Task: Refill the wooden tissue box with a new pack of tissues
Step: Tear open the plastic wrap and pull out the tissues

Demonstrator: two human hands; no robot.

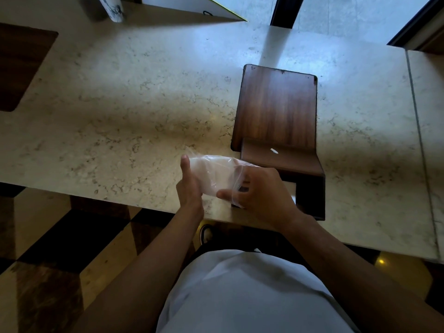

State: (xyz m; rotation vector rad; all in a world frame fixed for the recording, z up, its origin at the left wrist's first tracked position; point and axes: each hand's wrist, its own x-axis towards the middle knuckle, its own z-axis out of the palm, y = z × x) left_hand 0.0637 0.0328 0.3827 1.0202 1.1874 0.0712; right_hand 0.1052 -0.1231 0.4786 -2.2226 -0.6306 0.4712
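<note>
Head view, looking down at a marble counter [120,104]. Far left, a dark wooden inset [21,63] in the stone; a white cylinder [110,7] stood at the top edge, purpose unclear.

Left hand [189,183]: held upright on its edge, thumb up, palm pressed against the left end of the pack [211,174]. Fingers were behind the pack, so how far they curled could not be told, but the hand was clearly bearing on it.

Pack: tissues in clear, crinkled plastic wrap, held between both hands just above the counter's near edge. Long axis ran roughly left to right, tilted slightly. Wrap appeared still on; whether it was torn open could not be made out.

Right hand [259,191]: fingers curled over the pack's right end, thumb beneath, gripping wrap and tissues together.

Box [310,195]: dark wood, touching or just beside the right hand, to its right. Its lid [276,106] lay slid away from the person, exposing the near compartment, which looked empty apart from a small white scrap [274,151].

Judgement: the opening lay right of the pack, nearer the right hand. The pack's long axis sat crosswise to the box's, so it would likely need turning before going in.
</note>
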